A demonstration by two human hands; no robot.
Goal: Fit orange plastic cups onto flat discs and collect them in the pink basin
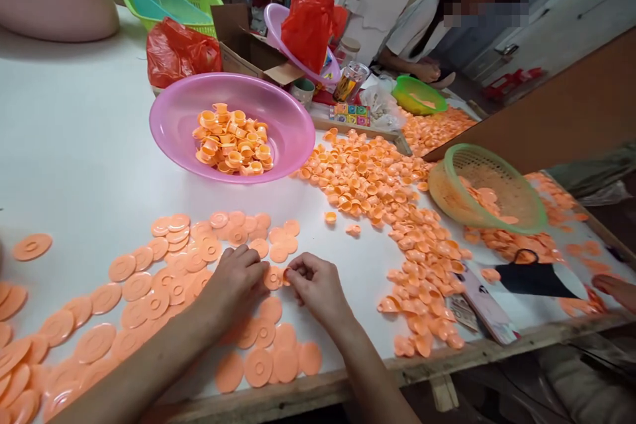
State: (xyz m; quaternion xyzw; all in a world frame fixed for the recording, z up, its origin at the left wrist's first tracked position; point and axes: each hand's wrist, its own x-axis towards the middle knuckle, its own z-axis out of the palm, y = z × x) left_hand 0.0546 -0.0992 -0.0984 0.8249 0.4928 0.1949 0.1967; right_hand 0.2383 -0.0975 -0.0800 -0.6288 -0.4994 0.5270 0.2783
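Close together over the white table, my two hands meet at a small orange toy saucer [272,277]. My left hand [238,285] has its fingers closed at the saucer's left edge. Pinched in my right hand [315,286] is a small orange toy cup [287,276], mostly covered by the fingertips, at the saucer's right side. Many flat orange saucers [136,285] are spread around and under my left forearm. Loose orange cups [368,179] form a long pile to the right. Beyond my hands, a pink basin [169,119] holds cups joined to saucers [233,139].
A green basket [489,189] with orange pieces stands right of the cup pile. A phone-like slab [489,308] and a black mask [534,278] lie near the front edge. Red bags [181,56] and a cardboard box [248,53] stand behind. Another person's hand [616,290] shows at right.
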